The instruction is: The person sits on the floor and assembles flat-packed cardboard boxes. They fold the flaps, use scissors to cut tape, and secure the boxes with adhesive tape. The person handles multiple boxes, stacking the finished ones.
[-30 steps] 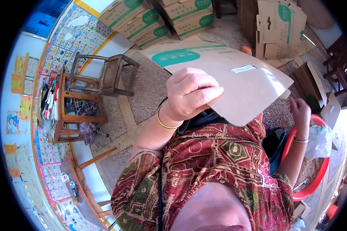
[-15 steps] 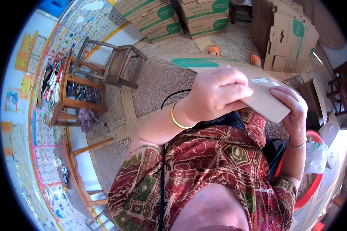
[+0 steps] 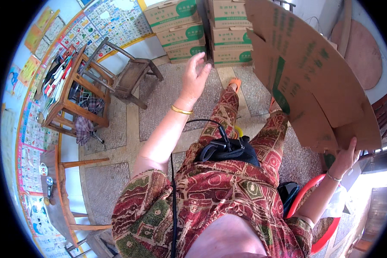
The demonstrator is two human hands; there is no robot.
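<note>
My right hand point(image 3: 346, 161) grips a large flattened cardboard box point(image 3: 318, 86) by its lower edge, off to my right. The brown sheet stands tilted, with green printing and creased flaps facing me. Its far end rises over the back of the room and hides what lies behind. My left hand point(image 3: 195, 79), with a gold bangle at the wrist, is raised in the air to the left of the sheet. Its fingers are apart and loosely bent, touching nothing.
Finished cartons form one stack point(image 3: 182, 38) at the back and a second stack point(image 3: 232, 38) beside it. A wooden chair point(image 3: 129, 75) and a wooden stand point(image 3: 69, 103) are at left. Close to my right side lies a red-rimmed basin point(image 3: 331, 234). A black pouch point(image 3: 236, 152) hangs at my waist.
The cardboard has swung from in front of my body up and to the right, its broad face now showing. My left hand has let go of it and moved away to the left.
</note>
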